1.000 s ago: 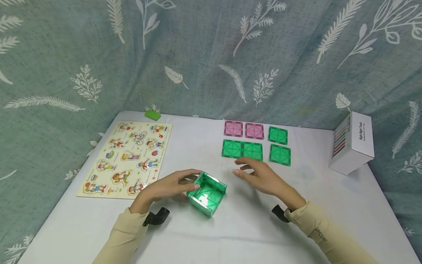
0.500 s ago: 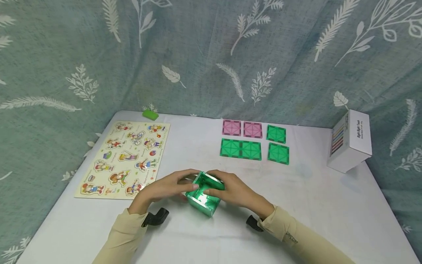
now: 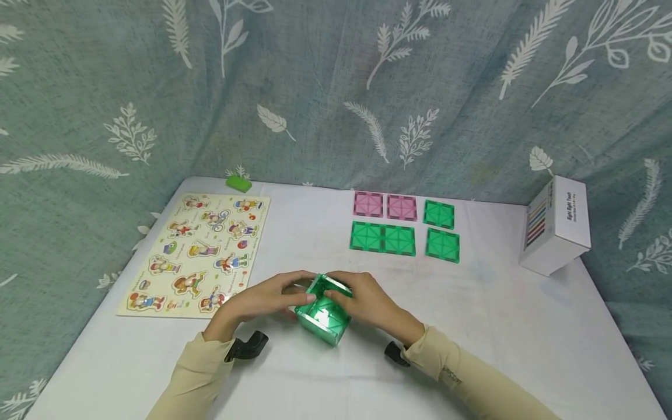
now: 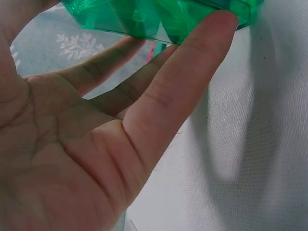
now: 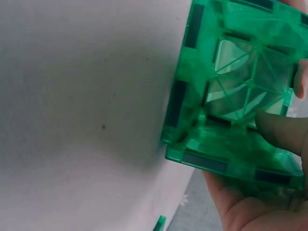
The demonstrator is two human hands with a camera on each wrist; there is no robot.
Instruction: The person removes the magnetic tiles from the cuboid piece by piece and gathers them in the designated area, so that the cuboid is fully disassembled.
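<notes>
An open-topped box of green see-through magnetic tiles (image 3: 325,321) is between both hands, low in the middle of the head view. My left hand (image 3: 265,300) holds its left side, thumb over the rim. On the right, my right hand (image 3: 373,303) grips a wall, thumb inside and fingers outside. In the right wrist view that thumb (image 5: 284,132) lies against the inside of the box (image 5: 178,106). The left wrist view has the left hand's fingers (image 4: 168,91) extended against the underside or side of the green tiles (image 4: 139,17); which one I cannot tell.
Beyond the hands lie flat tiles: two pink (image 3: 368,204), a joined green pair (image 3: 367,237) and two separate green ones (image 3: 443,245). A picture puzzle board (image 3: 205,265) is at left, a green block (image 3: 238,184) behind it. A white carton (image 3: 572,216) stands at right.
The right hand has come left and down from near the flat green tiles to the box and now grips its wall. The left hand has kept its hold.
</notes>
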